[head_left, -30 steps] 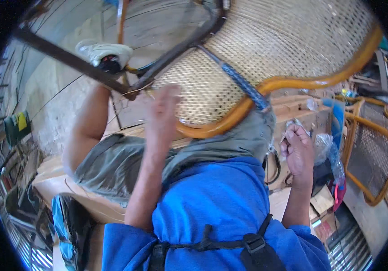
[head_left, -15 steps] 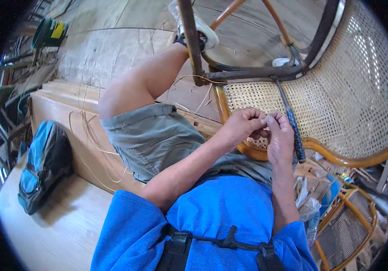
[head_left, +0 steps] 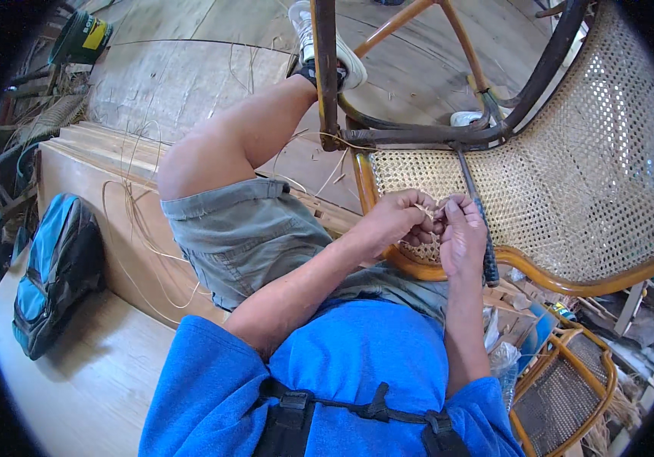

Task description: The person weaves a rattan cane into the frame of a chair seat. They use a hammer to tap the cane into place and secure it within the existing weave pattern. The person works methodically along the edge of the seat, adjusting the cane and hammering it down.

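My left hand [head_left: 401, 219] and my right hand [head_left: 462, 238] meet at the fingertips over the near left corner of a rattan chair's woven cane panel [head_left: 571, 198]. A thin pale strip [head_left: 424, 209], like cane, shows at the left fingers, which are pinched on it. The right thumb and fingers are pinched together too; what lies between them is too small to tell. Beside the right hand, a slim tool with a dark patterned handle [head_left: 488, 255] lies against the chair, its metal shaft pointing to the dark-wrapped frame [head_left: 418, 137]. A thin strand [head_left: 308, 135] trails from that frame.
The tilted chair stands against my lap. Loose cane strands [head_left: 130, 206] hang over the wooden boards at left, beside a blue and black backpack [head_left: 57, 270]. A green bucket [head_left: 79, 38] stands far left. Another rattan piece [head_left: 567, 388] and scraps lie at lower right.
The whole view has shifted slightly. My hands have parted a little at the fingertips, and the pale strip now shows more clearly between them. The tool stays by the chair.
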A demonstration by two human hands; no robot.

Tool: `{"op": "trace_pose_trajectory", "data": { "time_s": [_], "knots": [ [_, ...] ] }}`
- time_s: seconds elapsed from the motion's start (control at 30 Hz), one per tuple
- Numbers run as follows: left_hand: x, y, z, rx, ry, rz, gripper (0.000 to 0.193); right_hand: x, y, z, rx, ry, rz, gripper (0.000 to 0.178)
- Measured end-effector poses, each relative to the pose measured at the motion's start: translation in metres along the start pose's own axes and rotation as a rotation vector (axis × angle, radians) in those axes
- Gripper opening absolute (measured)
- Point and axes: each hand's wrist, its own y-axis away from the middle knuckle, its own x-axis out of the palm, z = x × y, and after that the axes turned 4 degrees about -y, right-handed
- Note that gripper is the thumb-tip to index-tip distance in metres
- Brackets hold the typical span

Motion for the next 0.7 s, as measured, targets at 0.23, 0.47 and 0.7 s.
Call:
{"op": "trace_pose_trajectory", "data": {
  "time_s": [0.23, 0.47, 0.7],
  "knots": [
    [0.0002, 0.0012, 0.0008, -0.05, -0.023, 0.022, 0.016, -0.0028, 0.0005, -0.0037, -0.054, 0.103, 0.012, 0.007],
    [0.0033, 0.0005, 0.0009, 0.254, -0.423, -0.139, 0.02, -0.001, 0.0037, -0.0072, -0.029, 0.105, -0.029, 0.009],
    [-0.0006, -0.0009, 0.0022, 0.668, -0.884, -0.284, 0.014, -0.0039, 0.0041, -0.0098, 0.022, 0.142, -0.039, 0.01]
  ]
}}
